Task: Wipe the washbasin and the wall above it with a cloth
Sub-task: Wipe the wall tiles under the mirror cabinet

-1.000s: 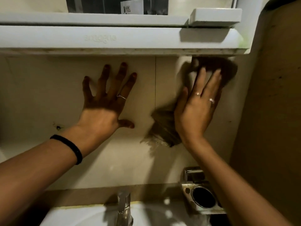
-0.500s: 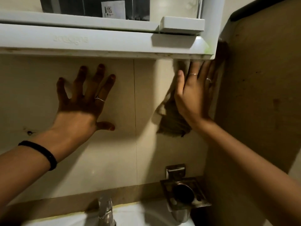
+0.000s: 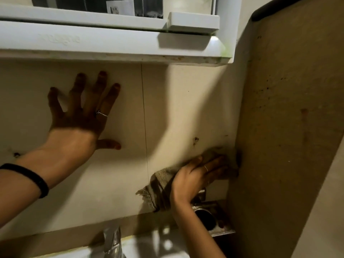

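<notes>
Fingers of right hand [image 3: 195, 175] flat, pressing frayed cloth [image 3: 160, 189] onto smooth wall [image 3: 186, 108].

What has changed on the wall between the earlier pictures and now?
The right hand slid the cloth down the wall, from just under the white shelf to low in the corner, just above the metal holder. It still presses the cloth flat. The left hand stays spread on the tile.
</notes>
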